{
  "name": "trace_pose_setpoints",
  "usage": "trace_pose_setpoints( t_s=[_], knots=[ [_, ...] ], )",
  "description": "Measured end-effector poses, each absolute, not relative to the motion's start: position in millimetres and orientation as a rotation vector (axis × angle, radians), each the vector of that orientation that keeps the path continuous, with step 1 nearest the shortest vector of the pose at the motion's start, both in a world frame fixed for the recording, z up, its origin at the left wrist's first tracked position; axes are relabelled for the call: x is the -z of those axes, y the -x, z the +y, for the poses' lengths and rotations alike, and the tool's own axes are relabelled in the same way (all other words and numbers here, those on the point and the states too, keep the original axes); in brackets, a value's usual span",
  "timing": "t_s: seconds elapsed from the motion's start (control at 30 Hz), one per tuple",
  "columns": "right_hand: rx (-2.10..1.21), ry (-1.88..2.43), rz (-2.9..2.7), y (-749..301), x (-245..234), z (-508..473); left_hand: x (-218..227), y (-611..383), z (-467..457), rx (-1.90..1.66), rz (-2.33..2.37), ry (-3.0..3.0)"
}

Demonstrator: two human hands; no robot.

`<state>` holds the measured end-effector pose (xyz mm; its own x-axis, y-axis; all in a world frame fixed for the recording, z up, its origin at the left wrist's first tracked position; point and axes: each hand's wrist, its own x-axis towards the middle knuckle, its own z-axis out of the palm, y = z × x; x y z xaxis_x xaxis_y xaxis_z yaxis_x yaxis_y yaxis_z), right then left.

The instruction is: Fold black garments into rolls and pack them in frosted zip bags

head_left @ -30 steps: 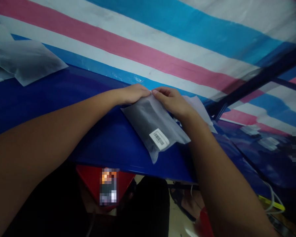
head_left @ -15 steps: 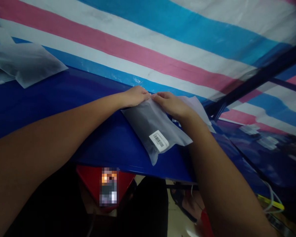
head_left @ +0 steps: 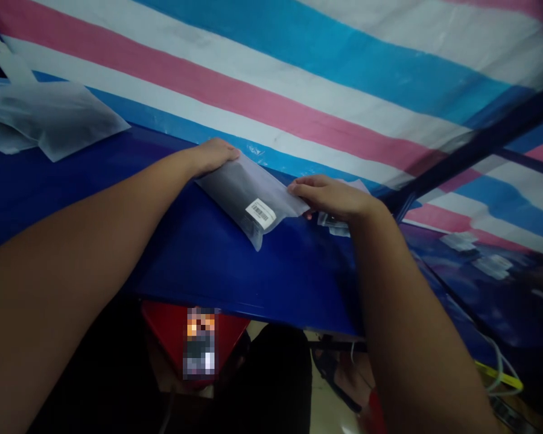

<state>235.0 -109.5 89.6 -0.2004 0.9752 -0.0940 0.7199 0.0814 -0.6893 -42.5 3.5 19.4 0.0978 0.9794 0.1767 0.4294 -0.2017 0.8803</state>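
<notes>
There are two hands (head_left: 215, 155), one barcode label (head_left: 260, 211), and at least three frosted pouches (head_left: 235, 188).

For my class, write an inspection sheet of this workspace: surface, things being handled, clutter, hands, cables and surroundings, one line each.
Surface: blue tabletop, glossy.
Things being handled: a frosted bag with a barcode label, its wording too small to read.
Clutter: frosted sleeves at far left; translucent packets at far right.
Hands: left hand grips the bag's far edge; right hand touches its right edge, its grip unclear.
Cables: pale cable looping beside a yellow object, lower right.
Surroundings: striped sheet behind the tabletop; red surface below it, bearing a pixelated item.
</notes>
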Motion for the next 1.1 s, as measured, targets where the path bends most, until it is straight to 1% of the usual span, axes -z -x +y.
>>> trace_pose_setpoints(
  t_s=[0.13, 0.23, 0.4, 0.5, 0.7, 0.77, 0.83, 0.9, 0.97, 1.03, 1.1],
  knots=[
    [-1.034, 1.678, -1.979, -236, -92, -111, -16, 55, 11, -1.045, 1.394, -1.655],
    [-1.139, 1.601, -2.043, -242, -92, -108, -17, 59, 12, -1.067, 1.439, -1.631],
    [-1.162, 1.592, -1.987, -244, -88, -104, -22, 54, 3, -1.118, 1.397, -1.554],
    [-1.02, 1.541, -1.917, -230, -83, -108, -26, 46, -6, -1.162, 1.337, -1.494],
    [-0.842, 1.496, -2.048, -213, -73, -104, -25, 39, -7, -1.205, 1.259, -1.479],
    [-0.642, 1.604, -1.986, -224, -75, -96, -21, 43, 0, -1.281, 1.185, -1.399],
    [-0.369, 1.765, -1.853, -241, -78, -87, -16, 47, 6, -1.352, 1.165, -1.333],
    [-0.095, 1.885, -1.747, -259, -82, -79, -12, 49, 11, -1.375, 1.197, -1.315],
    [0.101, 1.974, -1.74, -277, -84, -73, -8, 49, 13, -1.36, 1.21, -1.337],
    [0.183, 2.072, -1.762, -290, -85, -70, -5, 48, 14, -1.352, 1.209, -1.364],
    [0.189, 2.164, -1.765, -298, -86, -69, -4, 46, 14, -1.358, 1.202, -1.375]
  ],
)
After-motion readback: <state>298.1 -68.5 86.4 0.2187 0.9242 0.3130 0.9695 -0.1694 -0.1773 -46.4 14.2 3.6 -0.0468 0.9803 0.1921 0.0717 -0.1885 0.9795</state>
